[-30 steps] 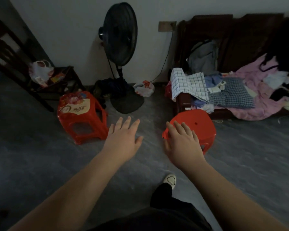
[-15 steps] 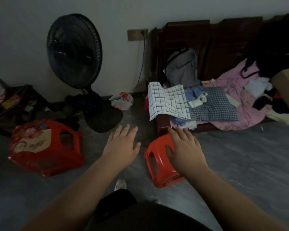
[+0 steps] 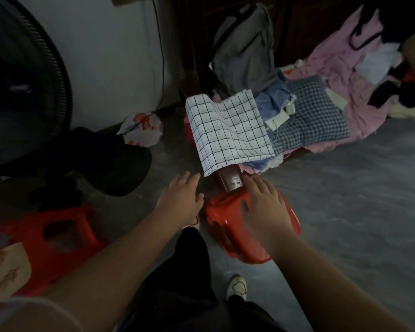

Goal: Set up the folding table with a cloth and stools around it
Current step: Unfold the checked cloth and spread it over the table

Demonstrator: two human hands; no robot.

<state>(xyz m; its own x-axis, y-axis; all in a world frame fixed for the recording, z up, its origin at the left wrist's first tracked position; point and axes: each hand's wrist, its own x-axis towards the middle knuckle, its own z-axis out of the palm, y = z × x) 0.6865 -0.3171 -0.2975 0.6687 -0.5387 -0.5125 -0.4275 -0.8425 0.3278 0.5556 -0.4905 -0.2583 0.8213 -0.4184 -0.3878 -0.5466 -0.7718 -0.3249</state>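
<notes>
A small red plastic stool (image 3: 228, 233) stands on the grey floor just in front of my feet. My right hand (image 3: 264, 207) hovers over its seat with fingers straight, and I cannot tell if it touches. My left hand (image 3: 180, 200) is held flat beside the stool's left edge, holding nothing. A second red stool (image 3: 46, 240) with a printed seat cover stands at the lower left. A white cloth with a black grid (image 3: 228, 130) hangs over the edge of a dark wooden bench, straight ahead of both hands.
A large black standing fan (image 3: 27, 87) fills the left side, its base (image 3: 120, 171) on the floor near my left hand. The bench holds a grey backpack (image 3: 244, 49), a checked cushion (image 3: 314, 111) and pink clothes (image 3: 345, 68). A plastic bag (image 3: 141, 128) lies by the wall.
I have stepped closer to the bench and leaned down. Both hands reached forward past the small stool toward the grid cloth, and the fan and the left stool slid toward the left edge.
</notes>
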